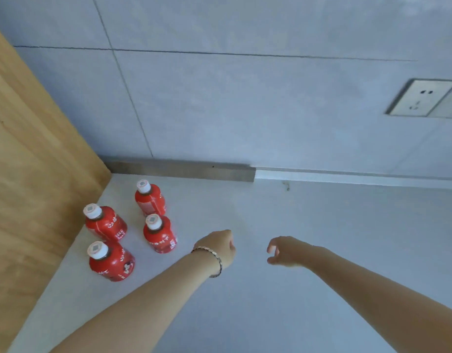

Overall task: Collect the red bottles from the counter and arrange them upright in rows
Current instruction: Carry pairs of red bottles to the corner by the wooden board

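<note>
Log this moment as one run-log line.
bottles: four red bottles upright, two rows | left hand empty | right hand empty | counter

Four upright red bottles (133, 230) crowd the lower-left corner, hemmed by the wooden panel (29, 161) on the left and the tiled wall (245, 98) behind, with only narrow gaps between them, while the white counter (321, 225) across the centre and right of the frame lies bare.
</note>
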Demonstrator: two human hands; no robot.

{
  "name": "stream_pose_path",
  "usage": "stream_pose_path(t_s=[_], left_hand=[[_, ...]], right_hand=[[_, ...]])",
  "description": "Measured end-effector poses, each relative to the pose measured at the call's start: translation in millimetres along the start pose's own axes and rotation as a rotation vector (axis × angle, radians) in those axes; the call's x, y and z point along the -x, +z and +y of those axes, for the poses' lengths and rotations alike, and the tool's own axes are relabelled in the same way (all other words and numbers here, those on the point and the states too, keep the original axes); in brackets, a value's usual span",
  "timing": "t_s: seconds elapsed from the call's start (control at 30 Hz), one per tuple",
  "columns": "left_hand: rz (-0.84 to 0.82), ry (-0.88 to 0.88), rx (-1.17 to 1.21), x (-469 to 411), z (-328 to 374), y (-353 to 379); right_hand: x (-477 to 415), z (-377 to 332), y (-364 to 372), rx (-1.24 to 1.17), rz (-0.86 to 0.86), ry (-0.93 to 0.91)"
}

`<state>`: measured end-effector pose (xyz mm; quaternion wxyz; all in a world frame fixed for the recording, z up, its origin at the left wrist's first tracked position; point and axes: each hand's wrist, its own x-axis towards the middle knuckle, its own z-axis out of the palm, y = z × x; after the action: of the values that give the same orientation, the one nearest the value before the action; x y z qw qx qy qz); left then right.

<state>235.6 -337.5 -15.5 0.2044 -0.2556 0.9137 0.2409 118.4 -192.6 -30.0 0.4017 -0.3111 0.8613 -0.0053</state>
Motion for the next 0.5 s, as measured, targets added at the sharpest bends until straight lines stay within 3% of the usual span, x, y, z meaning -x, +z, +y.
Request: stream_pose_path(t_s=[0.2, 0.5], left_hand=[[-0.188, 0.169, -0.162, -33, 166, 59], [-0.252, 0.322, -0.277, -50, 440, 184]], right_hand=[[72, 192, 4, -0.217, 0.139, 0.207], [178, 486, 20, -0.359, 0.244, 0.407]])
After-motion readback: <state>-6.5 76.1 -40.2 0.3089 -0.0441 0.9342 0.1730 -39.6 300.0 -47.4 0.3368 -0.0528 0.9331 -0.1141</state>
